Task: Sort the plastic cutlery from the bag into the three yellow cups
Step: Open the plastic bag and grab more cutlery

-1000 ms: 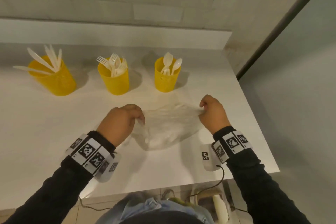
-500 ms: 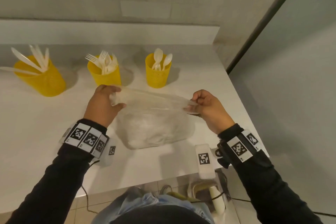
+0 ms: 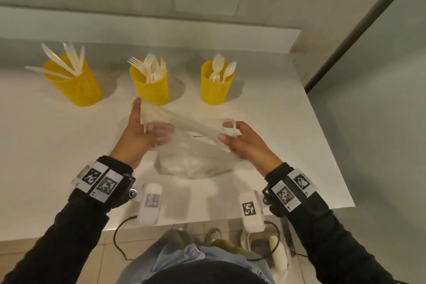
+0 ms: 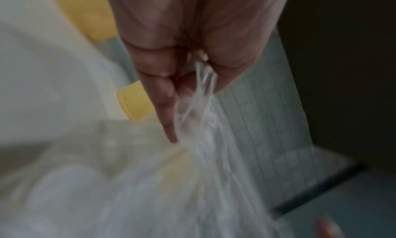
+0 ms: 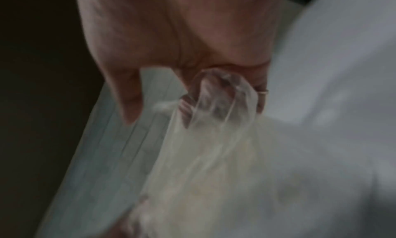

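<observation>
Bag (image 3: 196, 157): clear, stretched above table (image 3: 46, 145), looks empty. Left hand (image 3: 138, 131), right hand (image 3: 242, 143): each grasping bag edge. Cups (image 3: 149, 85): knives, forks, spoons sorted. Risk: film tearing under pull; left knuckles near middle cup, could topple it.

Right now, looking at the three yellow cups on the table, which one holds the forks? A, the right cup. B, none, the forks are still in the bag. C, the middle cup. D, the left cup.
C: the middle cup has forks standing in it with their tines up, while the left cup holds knives and the right cup holds spoons.
</observation>
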`<state>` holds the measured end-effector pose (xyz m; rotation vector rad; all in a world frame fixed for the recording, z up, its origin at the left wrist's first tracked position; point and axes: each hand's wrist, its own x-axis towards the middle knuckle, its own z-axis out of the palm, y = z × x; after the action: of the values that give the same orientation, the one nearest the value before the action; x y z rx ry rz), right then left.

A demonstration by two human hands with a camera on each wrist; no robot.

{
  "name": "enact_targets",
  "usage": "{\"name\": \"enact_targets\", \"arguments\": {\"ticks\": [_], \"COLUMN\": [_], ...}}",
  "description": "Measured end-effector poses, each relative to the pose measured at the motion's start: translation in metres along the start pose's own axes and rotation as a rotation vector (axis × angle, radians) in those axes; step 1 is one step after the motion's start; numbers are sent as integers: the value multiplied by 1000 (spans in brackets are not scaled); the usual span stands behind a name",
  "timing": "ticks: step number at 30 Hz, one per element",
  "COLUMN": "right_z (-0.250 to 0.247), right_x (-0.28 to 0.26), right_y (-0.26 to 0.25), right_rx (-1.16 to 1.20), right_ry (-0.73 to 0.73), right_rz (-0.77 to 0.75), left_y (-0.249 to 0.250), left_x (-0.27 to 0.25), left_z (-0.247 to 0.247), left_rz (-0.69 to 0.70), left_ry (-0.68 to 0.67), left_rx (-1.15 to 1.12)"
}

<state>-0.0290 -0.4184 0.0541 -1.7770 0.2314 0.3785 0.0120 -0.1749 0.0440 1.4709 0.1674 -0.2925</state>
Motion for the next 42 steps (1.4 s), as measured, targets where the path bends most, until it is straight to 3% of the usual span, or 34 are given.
{"name": "enact_targets", "arguments": {"ticks": [2, 3, 8, 10, 13, 15, 18, 20, 22, 23, 25, 27, 28, 30, 32, 35, 37, 39, 42], "right_z": [10, 14, 11, 6, -4, -9, -9, -4, -4, -7, -11, -9, -5, 8, 17, 17, 13, 8, 6], "right_x": [7, 10, 28, 35, 46, 53, 61, 60, 60, 59, 48, 36, 32, 30, 35, 46, 55, 63, 65], "right_y": [5, 5, 10, 13, 14, 20, 28, 18, 16, 19, 17, 10, 7, 5, 10, 19, 21, 17, 4], "right_rx": [-249, -240, 392, 603, 1027, 1147, 900, 475, 157, 55, -96, -232, -328, -597, -879, -979, -918, -679, 222], "right_ry": [64, 95, 206, 227, 201, 137, 113, 232, 401, 506, 712, 731, 659, 461, 300, 223, 212, 237, 263], "right_rz": [-32, -13, 124, 120, 196, 285, 344, 369, 302, 220, -75, -334, -387, -323, -126, 98, 139, 172, 255], "left_y": [4, 6, -5, -15, -32, -41, -44, -39, -34, -32, -27, -22, -22, -26, -30, -27, -25, -26, -29], "left_x": [7, 10, 21, 27, 34, 37, 37, 33, 28, 24, 13, 3, 0, 1, 3, 9, 12, 14, 18], "left_z": [1, 0, -14, -17, -26, -34, -37, -34, -31, -32, -34, -30, -26, -14, -5, -10, -15, -16, -17], "left_rz": [-34, -57, -173, -205, -229, -212, -288, -309, -233, -134, 203, 494, 541, 471, 291, 80, 63, 84, 90], "left_ry": [17, 5, -27, -48, 185, 246, 160, 158, 210, 268, 382, 364, 318, 234, 170, 80, 44, 26, 137], "left_rx": [-217, -338, -800, -752, -310, -174, -184, -122, 55, 187, 507, 789, 908, 1117, 1287, 1308, 1129, 898, 648]}}
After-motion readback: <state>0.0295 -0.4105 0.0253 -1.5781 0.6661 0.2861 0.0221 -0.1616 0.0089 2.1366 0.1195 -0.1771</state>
